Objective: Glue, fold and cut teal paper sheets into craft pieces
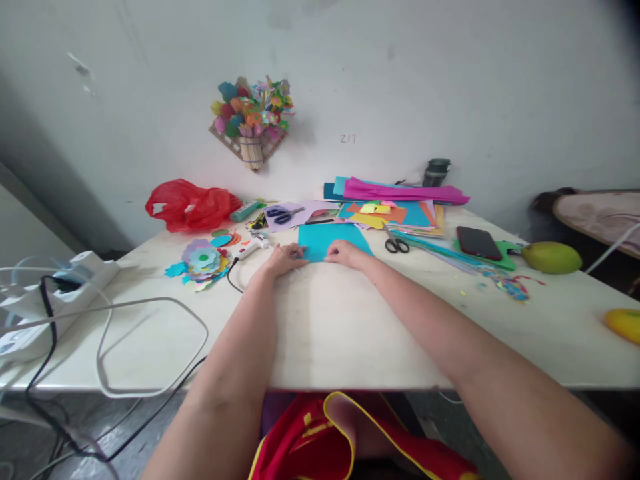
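Note:
A bright blue sheet of paper (333, 235) lies on the table in front of me, its near edge toward me. My left hand (285, 259) is at its near left corner, with the fingers bent and pressed together on the paper. At the near edge, right of the middle, my right hand (344, 254) pinches the sheet between thumb and curled fingers. Just left of my left hand rests a white glue gun (251, 247) with a black cord. Black-handled scissors (397, 245) lie to the right of the sheet.
Paper flower cutouts (203, 260) lie at the left, below a red plastic bag (190, 203). Behind the sheet are dark blue scissors (284, 215) and stacked coloured paper (400, 212). A phone (479, 243) and a mango (551, 257) sit right. Cables trail from a power strip (55, 307).

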A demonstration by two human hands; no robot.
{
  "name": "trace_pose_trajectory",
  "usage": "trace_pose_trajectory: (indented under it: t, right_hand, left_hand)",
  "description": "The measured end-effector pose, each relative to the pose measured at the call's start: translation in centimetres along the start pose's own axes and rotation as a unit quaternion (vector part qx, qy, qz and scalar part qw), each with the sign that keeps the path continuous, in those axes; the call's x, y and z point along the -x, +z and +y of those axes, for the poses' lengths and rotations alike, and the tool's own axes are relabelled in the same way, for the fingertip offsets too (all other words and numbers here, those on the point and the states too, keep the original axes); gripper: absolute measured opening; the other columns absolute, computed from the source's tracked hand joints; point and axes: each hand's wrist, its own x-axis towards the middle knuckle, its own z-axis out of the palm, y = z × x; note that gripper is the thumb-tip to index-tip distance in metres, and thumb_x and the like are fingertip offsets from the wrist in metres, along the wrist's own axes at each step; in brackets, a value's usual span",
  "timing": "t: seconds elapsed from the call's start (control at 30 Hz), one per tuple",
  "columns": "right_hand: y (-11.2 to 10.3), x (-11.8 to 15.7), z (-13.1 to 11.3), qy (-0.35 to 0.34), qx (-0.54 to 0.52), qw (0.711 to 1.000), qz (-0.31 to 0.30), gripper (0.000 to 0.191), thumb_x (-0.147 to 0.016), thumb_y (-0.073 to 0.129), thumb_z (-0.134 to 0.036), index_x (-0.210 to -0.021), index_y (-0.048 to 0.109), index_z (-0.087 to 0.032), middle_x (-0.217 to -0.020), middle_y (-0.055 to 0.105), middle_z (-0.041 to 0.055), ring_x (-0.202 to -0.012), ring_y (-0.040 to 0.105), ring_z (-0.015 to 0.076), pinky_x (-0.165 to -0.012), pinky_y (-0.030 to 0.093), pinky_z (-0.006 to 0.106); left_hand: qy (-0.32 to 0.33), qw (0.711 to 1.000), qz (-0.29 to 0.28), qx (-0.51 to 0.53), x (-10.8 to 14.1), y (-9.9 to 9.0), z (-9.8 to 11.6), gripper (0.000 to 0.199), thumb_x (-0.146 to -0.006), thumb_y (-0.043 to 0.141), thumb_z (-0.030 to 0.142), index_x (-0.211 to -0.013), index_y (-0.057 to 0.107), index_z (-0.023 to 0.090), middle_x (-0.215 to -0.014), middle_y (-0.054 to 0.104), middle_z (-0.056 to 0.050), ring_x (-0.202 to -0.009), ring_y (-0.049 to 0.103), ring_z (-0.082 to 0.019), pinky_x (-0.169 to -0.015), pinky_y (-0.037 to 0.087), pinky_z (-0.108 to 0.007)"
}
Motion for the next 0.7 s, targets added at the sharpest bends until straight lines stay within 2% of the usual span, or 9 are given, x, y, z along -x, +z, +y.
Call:
trace_pose_trajectory:
  t: [0.13,0.27,0.53,0.7]
  right_hand:
    - [0.0,-0.4,0.0,0.028,-0.023,0.999,-0.034,0.016,-0.070,0.064,-0.028,-0.059,0.061,-0.016,-0.073,0.064,0.0022,-0.068,0.055,0.0122,-0.059,0.040,0.019]
    - [0.3,-0.4,0.4,0.027,-0.046,0.998,-0.015,0.016,-0.071,0.063,-0.025,-0.058,0.060,-0.016,-0.074,0.065,0.0020,-0.069,0.056,0.0119,-0.060,0.040,0.019]
    - [0.8,-0.1,0.8,0.005,-0.055,0.998,0.009,0.012,-0.070,0.065,-0.028,-0.067,0.065,-0.017,-0.080,0.065,0.0027,-0.070,0.056,0.0118,-0.060,0.040,0.019]
    - [1.1,-0.2,0.7,-0.010,-0.016,0.999,0.040,0.015,-0.068,0.066,-0.034,-0.069,0.065,-0.018,-0.083,0.063,0.0017,-0.072,0.055,0.0113,-0.062,0.040,0.019]
  left_hand:
    - [0.008,0.999,0.011,-0.031,0.1,-0.2,0.0,0.021,-0.061,0.064,0.041,-0.074,0.058,0.025,-0.116,0.059,0.001,-0.122,0.039,-0.021,-0.107,0.012,-0.039]
    - [0.033,0.998,0.022,-0.054,-0.1,-0.3,-0.2,0.019,-0.064,0.062,0.041,-0.074,0.059,0.024,-0.122,0.055,0.001,-0.130,0.025,-0.021,-0.108,0.007,-0.042]
    - [0.026,0.996,0.035,-0.071,-0.7,0.1,-0.7,0.018,-0.066,0.061,0.039,-0.063,0.060,0.021,-0.128,0.049,0.000,-0.130,0.025,-0.022,-0.107,0.007,-0.044]
    - [0.007,0.992,0.024,-0.120,-0.9,0.2,-0.5,0.019,-0.069,0.057,0.040,-0.065,0.062,0.022,-0.130,0.047,0.001,-0.130,0.024,-0.023,-0.107,0.006,-0.046]
